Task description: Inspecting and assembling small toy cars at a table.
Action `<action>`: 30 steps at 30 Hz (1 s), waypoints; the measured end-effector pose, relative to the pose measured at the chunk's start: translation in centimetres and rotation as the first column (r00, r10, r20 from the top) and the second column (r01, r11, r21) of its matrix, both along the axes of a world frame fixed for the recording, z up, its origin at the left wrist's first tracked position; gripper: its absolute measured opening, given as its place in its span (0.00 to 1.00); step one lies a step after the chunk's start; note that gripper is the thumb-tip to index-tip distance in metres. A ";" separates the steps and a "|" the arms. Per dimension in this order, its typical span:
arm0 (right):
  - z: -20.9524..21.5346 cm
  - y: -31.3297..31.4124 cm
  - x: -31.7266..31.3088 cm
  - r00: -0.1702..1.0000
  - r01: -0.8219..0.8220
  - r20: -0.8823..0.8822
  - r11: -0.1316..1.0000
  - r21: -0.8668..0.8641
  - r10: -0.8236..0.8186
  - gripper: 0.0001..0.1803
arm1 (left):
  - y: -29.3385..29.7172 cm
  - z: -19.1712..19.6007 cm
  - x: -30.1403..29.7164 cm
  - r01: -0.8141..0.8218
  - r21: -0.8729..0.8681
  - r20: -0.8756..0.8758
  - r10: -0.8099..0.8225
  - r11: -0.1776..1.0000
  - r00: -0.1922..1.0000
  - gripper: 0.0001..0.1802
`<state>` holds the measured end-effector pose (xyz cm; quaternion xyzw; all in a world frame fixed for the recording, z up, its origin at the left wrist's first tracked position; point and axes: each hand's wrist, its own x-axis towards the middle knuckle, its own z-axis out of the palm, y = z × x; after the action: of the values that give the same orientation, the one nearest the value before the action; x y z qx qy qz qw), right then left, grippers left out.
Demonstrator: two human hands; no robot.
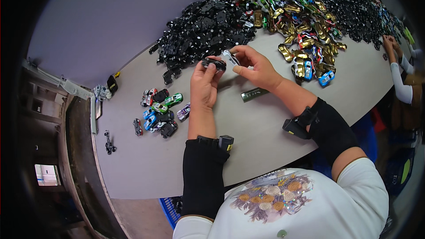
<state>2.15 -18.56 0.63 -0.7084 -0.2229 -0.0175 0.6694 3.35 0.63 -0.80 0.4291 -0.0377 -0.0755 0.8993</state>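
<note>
Over the middle of the table, my left hand grips a black toy car chassis with small wheels. Close to it on the right, my right hand pinches a silver-white toy car body shell between thumb and fingers. The two parts are held side by side; whether they touch I cannot tell. Below my right hand lies a dark green cylinder. Left of my left forearm sit several toy cars in green, blue, red and black, some showing dark undersides.
A heap of black chassis lies beyond my hands. To its right spreads a pile of gold and coloured car shells, then more black parts. Another person's hands work at the far right. A black part lies near the left edge.
</note>
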 end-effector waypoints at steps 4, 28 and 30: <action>0.3 0.1 -0.2 0.996 0.028 0.087 0.999 -0.022 -0.026 0.23 | -1.2 0.8 -0.7 0.075 0.161 0.031 -0.081 0.984 0.996 0.18; 0.0 0.3 0.8 0.995 -0.091 -0.041 0.995 -0.036 0.090 0.20 | -1.4 0.7 -0.5 0.112 0.288 -0.019 -0.111 0.951 0.994 0.15; -0.5 0.2 0.6 0.993 -0.112 0.039 0.991 -0.079 0.116 0.22 | -1.2 0.6 -0.8 0.112 0.296 -0.028 -0.109 0.949 0.994 0.15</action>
<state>2.74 -18.38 0.12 -0.7190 -0.2779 0.0139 0.6368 2.53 -0.56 -0.21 0.5561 -0.0445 -0.1330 0.8192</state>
